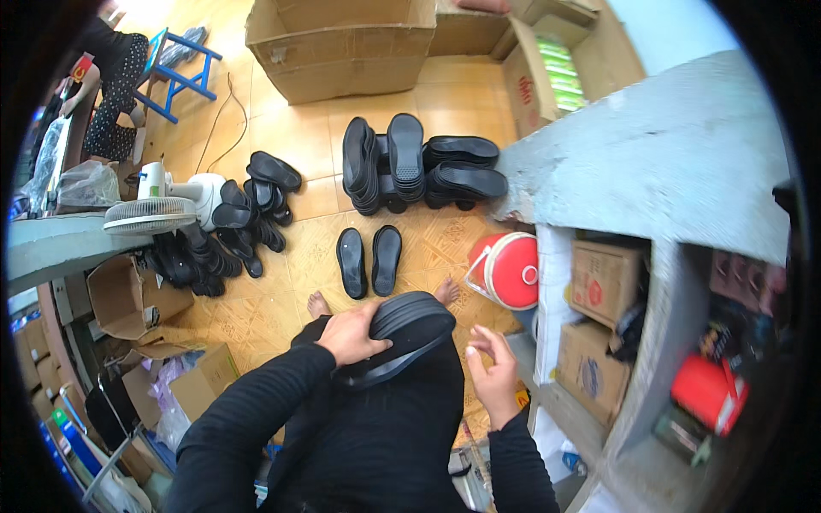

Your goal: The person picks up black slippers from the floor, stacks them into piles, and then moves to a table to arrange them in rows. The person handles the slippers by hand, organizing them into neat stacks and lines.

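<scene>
At the far left, a blue stool (192,46) is seen beside a person in dotted clothing (107,107). Nearer, a white fan (152,215) is stood beside a loose pile of black soles (233,214), and an open carton (128,295) is placed on the near side of that pile. In the middle, black layered soles (415,321) are rested on the wearer's lap; their left end is gripped by the left hand (352,335), partly closed, with its thumb laid over the near side and its fingertips hidden. Beyond them, two separate soles (351,263) are set side by side on the tiled floor (312,218), and farther off, stacked soles (405,154) are grouped before a large carton (342,68). To the right of the lap, the right hand (494,376) is held half open and empty, its fingers loosely bent. Farther right, a red container (510,270) is stood near shelved cartons (605,278).
</scene>
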Motion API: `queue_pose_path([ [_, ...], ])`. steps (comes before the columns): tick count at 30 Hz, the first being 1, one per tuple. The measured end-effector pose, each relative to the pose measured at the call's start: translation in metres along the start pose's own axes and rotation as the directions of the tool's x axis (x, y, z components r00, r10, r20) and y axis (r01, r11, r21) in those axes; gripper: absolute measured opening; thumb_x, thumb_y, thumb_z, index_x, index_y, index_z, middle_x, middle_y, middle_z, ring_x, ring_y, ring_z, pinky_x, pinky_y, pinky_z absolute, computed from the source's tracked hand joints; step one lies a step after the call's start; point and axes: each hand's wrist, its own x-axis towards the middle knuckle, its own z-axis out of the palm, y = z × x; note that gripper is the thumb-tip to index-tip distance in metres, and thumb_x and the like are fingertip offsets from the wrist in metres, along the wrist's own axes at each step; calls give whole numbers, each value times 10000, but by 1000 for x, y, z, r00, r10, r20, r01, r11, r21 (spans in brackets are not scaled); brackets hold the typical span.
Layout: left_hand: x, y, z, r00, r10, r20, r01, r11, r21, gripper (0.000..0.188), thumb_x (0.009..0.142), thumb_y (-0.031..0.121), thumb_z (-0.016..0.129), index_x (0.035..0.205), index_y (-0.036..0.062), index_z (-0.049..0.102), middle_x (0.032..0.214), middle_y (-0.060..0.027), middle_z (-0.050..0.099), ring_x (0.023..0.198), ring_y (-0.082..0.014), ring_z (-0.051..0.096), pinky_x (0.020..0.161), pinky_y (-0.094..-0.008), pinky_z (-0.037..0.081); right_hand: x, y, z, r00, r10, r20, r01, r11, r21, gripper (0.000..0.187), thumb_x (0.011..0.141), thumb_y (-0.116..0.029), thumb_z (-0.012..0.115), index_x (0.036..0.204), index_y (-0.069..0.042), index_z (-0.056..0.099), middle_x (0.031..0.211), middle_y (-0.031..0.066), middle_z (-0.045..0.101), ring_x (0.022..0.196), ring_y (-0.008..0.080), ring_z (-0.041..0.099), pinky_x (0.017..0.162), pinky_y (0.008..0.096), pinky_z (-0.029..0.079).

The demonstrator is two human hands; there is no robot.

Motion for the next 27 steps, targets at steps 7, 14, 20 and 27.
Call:
queue_pose_path([
  [7, 177, -106, 146, 924, -382, 23, 359, 844, -398, 842, 785, 307, 798, 1414, -10, 337, 944, -236, 656, 870, -298, 673, 805, -359, 531, 77, 216, 40, 822, 561, -98, -478, 773, 417, 228, 967, -43, 566, 1183, 24, 590, 1027, 113, 683, 849, 144, 665, 809, 272, 534],
  [14, 361, -225, 315, 914, -405, -10, 251, 585, -772, 842, 789, 245, 786, 1420, -70, 325, 1129, -288, 642, 1003, -297, 674, 883, -355, 530, 70, 319, 201, 623, 694, 362, -782, 570, 252, 225, 931, -92, 657, 1143, -19, 637, 977, 116, 726, 822, 158, 702, 737, 276, 544],
  [20, 424, -266, 345, 907, -359, 220, 369, 427, -825, 841, 856, 154, 744, 1490, -49, 230, 1133, -244, 649, 1003, -250, 671, 901, -333, 521, 94, 339, 270, 717, 480, 506, -630, 757, 174, 300, 855, 23, 579, 1152, -11, 575, 937, 155, 675, 820, 290, 698, 728, 358, 546],
  [27, 447, -294, 375, 913, -294, 284, 392, 429, -814, 815, 891, 150, 724, 1510, -38, 228, 1217, -222, 630, 1104, -243, 632, 982, -337, 482, 103, 344, 277, 626, 529, 573, -661, 750, 29, 419, 802, -34, 609, 1213, -11, 528, 896, 201, 628, 805, 389, 638, 745, 474, 514],
])
